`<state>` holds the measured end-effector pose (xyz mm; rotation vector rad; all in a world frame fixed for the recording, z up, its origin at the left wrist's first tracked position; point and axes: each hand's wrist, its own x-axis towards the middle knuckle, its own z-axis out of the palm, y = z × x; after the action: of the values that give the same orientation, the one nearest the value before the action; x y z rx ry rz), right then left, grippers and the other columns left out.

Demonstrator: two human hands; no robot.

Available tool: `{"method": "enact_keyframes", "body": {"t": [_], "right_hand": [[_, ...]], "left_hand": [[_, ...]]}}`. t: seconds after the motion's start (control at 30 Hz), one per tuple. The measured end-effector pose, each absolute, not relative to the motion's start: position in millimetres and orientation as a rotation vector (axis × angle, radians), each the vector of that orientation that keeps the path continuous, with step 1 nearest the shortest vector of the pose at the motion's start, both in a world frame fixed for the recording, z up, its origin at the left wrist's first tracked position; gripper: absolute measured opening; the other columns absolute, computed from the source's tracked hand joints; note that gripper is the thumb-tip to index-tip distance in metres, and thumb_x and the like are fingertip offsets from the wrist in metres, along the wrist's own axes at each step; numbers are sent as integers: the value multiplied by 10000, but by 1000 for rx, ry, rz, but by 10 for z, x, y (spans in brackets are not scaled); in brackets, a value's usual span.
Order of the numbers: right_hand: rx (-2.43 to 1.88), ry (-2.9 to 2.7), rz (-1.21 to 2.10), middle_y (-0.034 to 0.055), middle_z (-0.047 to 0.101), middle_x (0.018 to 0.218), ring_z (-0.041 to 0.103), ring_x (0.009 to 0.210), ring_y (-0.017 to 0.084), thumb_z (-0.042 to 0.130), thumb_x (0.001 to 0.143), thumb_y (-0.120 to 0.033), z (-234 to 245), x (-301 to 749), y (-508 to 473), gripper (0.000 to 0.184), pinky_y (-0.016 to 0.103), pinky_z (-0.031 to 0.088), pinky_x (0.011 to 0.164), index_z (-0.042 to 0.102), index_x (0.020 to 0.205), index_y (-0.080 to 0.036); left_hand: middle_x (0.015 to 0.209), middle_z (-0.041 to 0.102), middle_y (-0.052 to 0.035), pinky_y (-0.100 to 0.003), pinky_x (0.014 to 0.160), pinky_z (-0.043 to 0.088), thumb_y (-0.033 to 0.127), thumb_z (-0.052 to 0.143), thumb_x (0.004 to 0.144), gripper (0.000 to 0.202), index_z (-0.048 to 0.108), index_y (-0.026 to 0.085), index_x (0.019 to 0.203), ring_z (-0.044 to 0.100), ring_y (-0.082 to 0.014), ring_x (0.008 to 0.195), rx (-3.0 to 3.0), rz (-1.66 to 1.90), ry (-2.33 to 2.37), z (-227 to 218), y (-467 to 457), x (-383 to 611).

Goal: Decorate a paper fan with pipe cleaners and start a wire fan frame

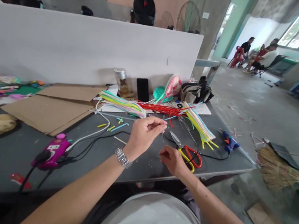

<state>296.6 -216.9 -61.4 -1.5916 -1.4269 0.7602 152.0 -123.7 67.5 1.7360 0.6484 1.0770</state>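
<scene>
My left hand (146,132), with a metal watch on its wrist, is raised over the desk, thumb and fingertips pinched together. Whatever lies in that pinch is too small to make out. Lower and to the right, my right hand (172,160) has its fingers curled in, their contents hidden. Scissors (188,155) with red and yellow handles lie right beside it, blades partly apart. Beyond my hands are red pipe cleaners (158,108), a pastel bundle of pipe cleaners (122,104) and another multicoloured bundle (203,127). Short cut pieces (118,127) are scattered left of my left hand.
A blue glue gun (229,141) sits at the right edge, its cord crossing behind the scissors. Cardboard (54,107) and a magenta power strip (52,153) with cables are leftward. A phone (142,90), jar (121,82) and bag (196,92) stand along the white partition (85,46).
</scene>
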Motion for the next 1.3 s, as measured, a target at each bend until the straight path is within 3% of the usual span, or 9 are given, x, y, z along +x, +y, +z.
{"method": "enact_keyframes", "body": {"t": [0.33,0.63,0.73,1.0,1.17,1.3], "right_hand": [[-1583,-1461,764,-27,629,655,544,634,138,616,778,-141,-481,3005,-2178,71,247,395,647,595,752,-204],[-1596,-1468,873,0,678,716,596,675,148,654,773,-205,-495,3143,-2121,12,262,432,670,652,770,-194],[-1571,-1452,903,8,700,765,600,703,154,690,764,-255,-431,3202,-2115,83,273,447,681,692,815,-190],[-1409,-1177,959,-2,687,733,542,617,118,770,709,-391,161,3187,-1953,269,240,395,559,710,862,-178],[-1209,-1171,1031,20,739,780,524,563,95,774,749,-400,604,3050,-1847,271,226,358,514,683,879,-180],[-1146,-1170,1044,7,721,703,494,532,94,802,724,-392,718,3025,-1655,270,234,349,516,631,798,-196]], "left_hand": [[802,809,-58,-248,648,616,319,766,827,146,790,178,859,753,-164,677,1764,1079,653,693,-1211,1519],[732,783,-38,-227,605,582,276,758,812,113,789,167,807,723,-143,639,1834,1048,609,733,-1191,1553],[746,788,-38,-231,606,583,270,757,807,101,788,174,799,725,-145,647,1837,1049,617,739,-1170,1558],[721,763,-35,-240,605,551,322,800,781,142,785,181,787,696,-147,650,1683,1011,636,789,-1100,1543],[764,780,-45,-288,733,553,374,832,764,189,796,188,760,701,-179,741,1593,1067,650,780,-1021,1536],[729,764,-30,-288,741,524,368,862,710,189,796,192,729,666,-169,723,1483,1148,659,798,-896,1574]]}}
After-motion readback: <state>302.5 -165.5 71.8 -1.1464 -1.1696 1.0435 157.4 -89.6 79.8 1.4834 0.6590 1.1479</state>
